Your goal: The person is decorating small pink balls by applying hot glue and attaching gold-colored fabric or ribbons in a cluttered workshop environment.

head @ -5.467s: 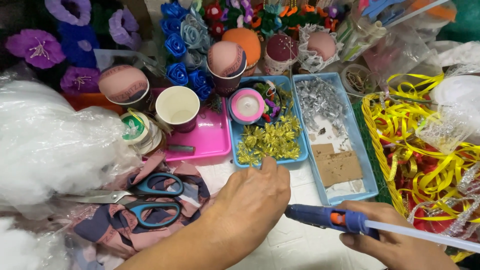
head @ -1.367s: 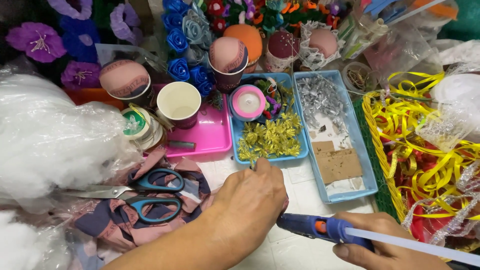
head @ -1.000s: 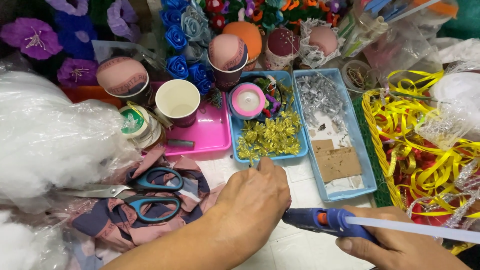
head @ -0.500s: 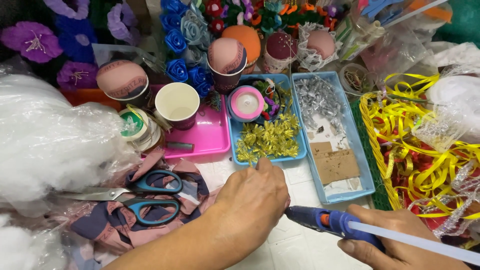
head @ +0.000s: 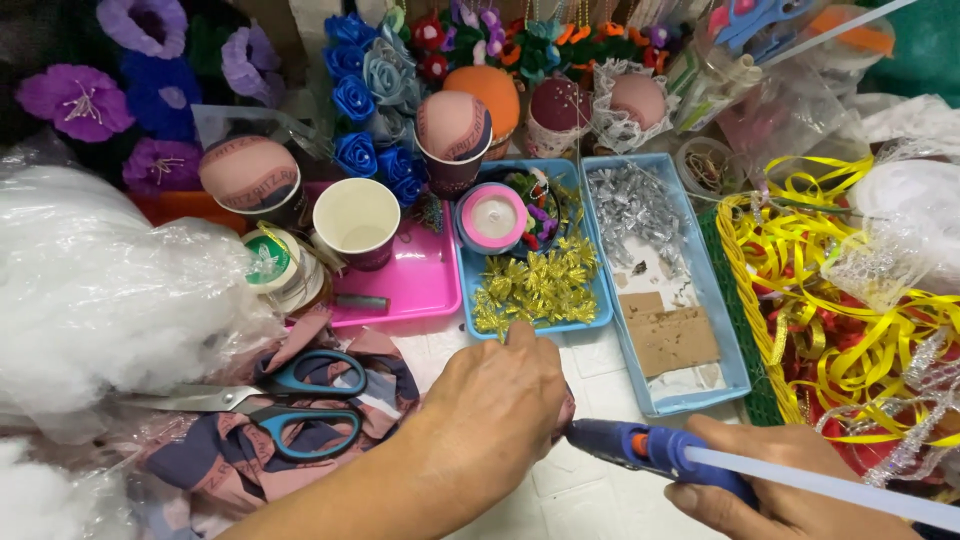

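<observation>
- At the near edge of the desk, the left hand (head: 495,410) is curled palm-down over something small that its fingers hide; I cannot tell what it grips, only that it is closed, not released.
- The right hand (head: 790,490) is clenched around a blue glue gun (head: 650,450), a pale glue stick trailing out of its back; the nozzle points at the left hand's fingertips and looks to be touching or just short of them.
- Likely trouble: hot glue or the nozzle catching the left fingers, because the tip sits so tight against them and the work is covered from view.
- Just left of the left hand lie teal-handled scissors (head: 290,405) on patterned fabric (head: 230,455); a sweep that way could snag the blades.
- Just beyond the hands, a blue tray of gold bows (head: 540,290) stands beside a second blue tray (head: 700,340) with cardboard; the pink tray (head: 420,280) carries a paper cup (head: 357,220).
- Open room is scarce: only the white patch around the hands, hemmed by bagged stuffing (head: 100,290) on the left and a basket of yellow ribbon (head: 840,320) on the right.
</observation>
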